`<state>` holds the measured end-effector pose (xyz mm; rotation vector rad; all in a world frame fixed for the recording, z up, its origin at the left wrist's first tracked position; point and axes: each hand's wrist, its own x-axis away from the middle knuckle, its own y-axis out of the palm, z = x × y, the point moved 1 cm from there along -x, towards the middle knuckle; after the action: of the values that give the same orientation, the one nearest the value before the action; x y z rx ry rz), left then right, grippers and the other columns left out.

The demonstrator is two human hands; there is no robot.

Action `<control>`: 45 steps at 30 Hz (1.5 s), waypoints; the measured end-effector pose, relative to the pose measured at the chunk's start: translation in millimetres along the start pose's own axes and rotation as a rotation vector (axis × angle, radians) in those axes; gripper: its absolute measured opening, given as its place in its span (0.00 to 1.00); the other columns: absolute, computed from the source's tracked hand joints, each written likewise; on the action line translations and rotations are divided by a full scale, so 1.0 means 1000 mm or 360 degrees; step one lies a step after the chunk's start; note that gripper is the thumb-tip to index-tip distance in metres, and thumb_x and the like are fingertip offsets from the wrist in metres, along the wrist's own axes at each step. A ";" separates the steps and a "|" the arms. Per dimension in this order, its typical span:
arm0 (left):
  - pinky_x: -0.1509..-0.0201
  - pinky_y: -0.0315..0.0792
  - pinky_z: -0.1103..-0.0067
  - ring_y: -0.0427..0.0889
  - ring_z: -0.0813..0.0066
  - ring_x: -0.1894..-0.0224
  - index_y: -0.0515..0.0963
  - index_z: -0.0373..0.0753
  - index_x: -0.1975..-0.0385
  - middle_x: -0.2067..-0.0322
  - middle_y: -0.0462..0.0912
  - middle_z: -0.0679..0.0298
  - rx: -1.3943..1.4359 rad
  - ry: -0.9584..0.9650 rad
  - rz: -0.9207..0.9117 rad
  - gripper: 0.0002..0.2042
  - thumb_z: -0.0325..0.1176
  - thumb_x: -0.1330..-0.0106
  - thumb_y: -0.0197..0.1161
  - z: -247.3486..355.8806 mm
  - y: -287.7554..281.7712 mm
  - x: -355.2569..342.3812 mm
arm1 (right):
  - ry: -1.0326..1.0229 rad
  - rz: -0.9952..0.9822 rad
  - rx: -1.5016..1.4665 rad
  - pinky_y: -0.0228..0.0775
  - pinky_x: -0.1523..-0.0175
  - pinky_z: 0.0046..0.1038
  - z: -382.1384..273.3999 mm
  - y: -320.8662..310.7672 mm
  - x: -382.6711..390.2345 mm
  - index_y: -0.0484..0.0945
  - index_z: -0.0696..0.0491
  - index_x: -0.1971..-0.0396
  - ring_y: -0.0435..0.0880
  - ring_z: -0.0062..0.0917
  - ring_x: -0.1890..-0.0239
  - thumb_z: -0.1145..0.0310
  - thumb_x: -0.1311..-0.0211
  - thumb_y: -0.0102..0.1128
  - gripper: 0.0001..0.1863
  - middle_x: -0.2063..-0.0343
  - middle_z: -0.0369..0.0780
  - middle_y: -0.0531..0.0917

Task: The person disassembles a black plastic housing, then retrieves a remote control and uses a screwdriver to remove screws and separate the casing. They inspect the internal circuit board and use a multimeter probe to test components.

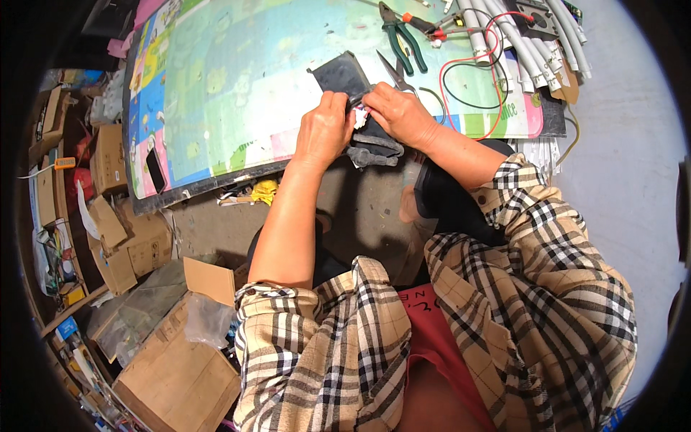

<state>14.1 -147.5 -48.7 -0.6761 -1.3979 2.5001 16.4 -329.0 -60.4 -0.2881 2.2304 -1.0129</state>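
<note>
At the near edge of the table, both my hands are closed on a dark grey, pouch-like piece [340, 76]. One flat flap of it lies on the tabletop beyond my fingers, and a crumpled end [376, 151] hangs below them. My left hand [325, 131] pinches its left side, fingertips bent inward. Pressed close beside it, my right hand [403, 117] grips the other side. A small white scrap [360, 118] shows between the two hands. What the fingertips cover is hidden. Just past my right hand lies a pointed metal tool [394, 73].
Green-handled pliers [403, 47] and a red-handled tool [425, 26] lie farther back on the table [237, 86]. Red and black leads [475, 106] loop beside white tubes [515, 47]. A dark phone [155, 171] rests at the left corner. Cardboard boxes [140, 252] crowd the left floor.
</note>
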 end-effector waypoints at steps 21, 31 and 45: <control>0.60 0.73 0.68 0.81 0.54 0.65 0.73 0.33 0.62 0.68 0.81 0.52 0.0429 -0.0644 -0.0352 0.16 0.31 0.48 0.69 0.012 -0.021 -0.006 | -0.0020 -0.0116 0.0026 0.72 0.70 0.37 -0.008 -0.005 -0.011 0.71 0.52 0.70 0.79 0.38 0.69 0.75 0.54 0.63 0.11 0.72 0.40 0.71; 0.58 0.72 0.67 0.80 0.52 0.62 0.72 0.34 0.64 0.66 0.79 0.51 0.0178 -0.0620 -0.0182 0.15 0.28 0.48 0.69 0.012 -0.005 -0.009 | -0.0033 -0.0112 -0.0084 0.72 0.71 0.37 -0.008 -0.006 -0.010 0.71 0.53 0.71 0.79 0.39 0.71 0.75 0.51 0.63 0.09 0.72 0.41 0.72; 0.61 0.73 0.60 0.77 0.44 0.64 0.71 0.33 0.66 0.65 0.75 0.49 0.0129 -0.0363 -0.0114 0.11 0.27 0.46 0.63 0.012 -0.009 -0.007 | 0.0099 0.0020 0.0043 0.72 0.73 0.37 -0.008 0.008 -0.009 0.71 0.52 0.71 0.79 0.39 0.74 0.71 0.50 0.65 0.10 0.72 0.41 0.72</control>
<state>13.7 -154.7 -34.0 -0.3272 -1.3554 2.6266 18.7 -314.3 -58.0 -0.2336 2.2697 -1.0577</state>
